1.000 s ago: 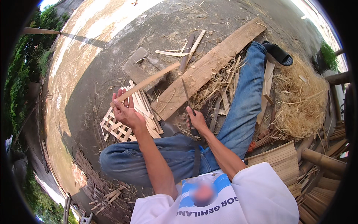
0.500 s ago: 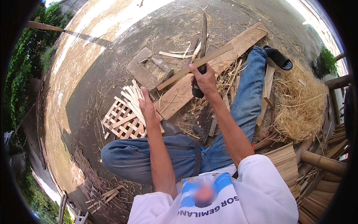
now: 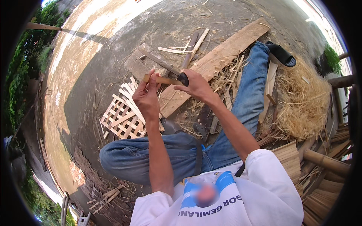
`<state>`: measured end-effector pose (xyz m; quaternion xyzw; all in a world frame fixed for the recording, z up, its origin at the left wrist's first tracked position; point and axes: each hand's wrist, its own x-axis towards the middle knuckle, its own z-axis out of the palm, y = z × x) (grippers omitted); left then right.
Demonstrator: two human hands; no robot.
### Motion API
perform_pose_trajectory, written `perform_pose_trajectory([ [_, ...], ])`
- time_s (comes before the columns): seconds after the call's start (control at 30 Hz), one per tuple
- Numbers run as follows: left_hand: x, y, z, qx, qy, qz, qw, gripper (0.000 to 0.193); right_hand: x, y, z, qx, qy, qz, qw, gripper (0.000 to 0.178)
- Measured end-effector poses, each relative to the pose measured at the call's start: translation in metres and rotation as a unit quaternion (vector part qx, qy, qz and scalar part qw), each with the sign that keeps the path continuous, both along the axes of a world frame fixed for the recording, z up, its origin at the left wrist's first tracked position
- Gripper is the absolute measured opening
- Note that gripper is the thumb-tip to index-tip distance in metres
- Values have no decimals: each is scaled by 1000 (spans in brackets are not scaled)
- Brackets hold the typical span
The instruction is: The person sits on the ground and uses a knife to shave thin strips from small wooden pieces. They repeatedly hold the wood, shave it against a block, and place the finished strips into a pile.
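Your left hand point(image 3: 146, 98) is closed around a short bamboo strip point(image 3: 163, 80), pinching its near end between thumb and fingers and holding it level above the ground. Your right hand point(image 3: 196, 86) is wrapped tight on the dark handle of a knife point(image 3: 166, 66), whose long blade runs up and to the left, lying across the top of the strip. The two hands are close together, raised in front of your knees. Just below the left hand a woven lattice point(image 3: 122, 116) lies flat on the ground. A long plank point(image 3: 218, 60) lies beyond the right hand, slanting toward the far right, with straw point(image 3: 301, 101) heaped near your right leg.
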<state>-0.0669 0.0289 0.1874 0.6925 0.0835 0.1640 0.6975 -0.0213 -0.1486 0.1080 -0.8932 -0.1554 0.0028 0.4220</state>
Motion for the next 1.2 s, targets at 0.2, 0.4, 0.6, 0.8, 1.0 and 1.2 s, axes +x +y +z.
perform_pose_trajectory([
  [0.2,14,8,-45,-46,-43,217,974,32,-83,17,-58,281,310,-203,885,57],
  [0.4,12,10,-46,-83,-36,201,975,40,-124,45,-39,233,340,-56,910,62],
  [0.6,9,26,-53,-121,-24,212,970,38,-107,50,-44,244,401,-87,879,57],
  [0.8,12,24,-61,-133,-10,215,967,38,-113,46,-56,185,219,-64,956,56],
  [1.0,12,31,-68,-148,-8,226,963,36,-106,29,-89,196,315,-133,919,57],
  [1.2,14,15,-59,-117,-9,204,972,35,-107,17,-108,192,334,-170,907,55],
])
